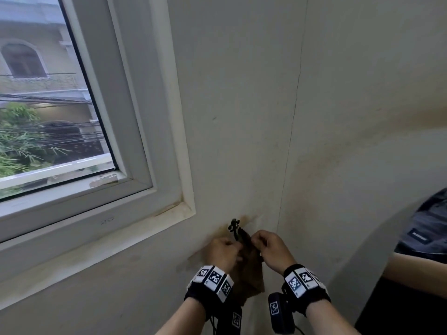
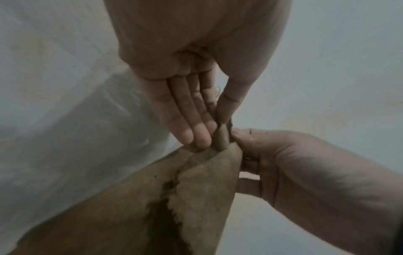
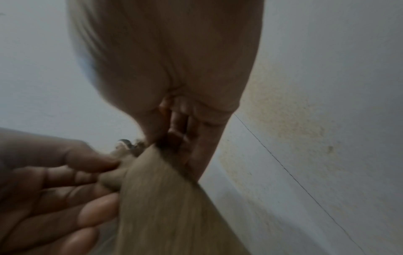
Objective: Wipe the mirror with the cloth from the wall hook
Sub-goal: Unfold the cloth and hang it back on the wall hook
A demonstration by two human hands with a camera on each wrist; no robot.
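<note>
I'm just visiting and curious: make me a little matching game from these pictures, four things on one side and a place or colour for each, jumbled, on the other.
Things:
1. cloth
2. wall hook
3. window
4. left hand

Descriptions:
A. black, on the wall just above the hands
B. brown, hanging down between the hands
C. upper left of the head view, white frame
D. pinching the cloth's top, opposite the right hand

Pairs: 1-B, 2-A, 3-C, 4-D

Brown cloth [image 1: 251,274], black wall hook [image 1: 234,228], white window frame [image 1: 145,141], yellow-stained off-white wall [image 1: 338,117].
</note>
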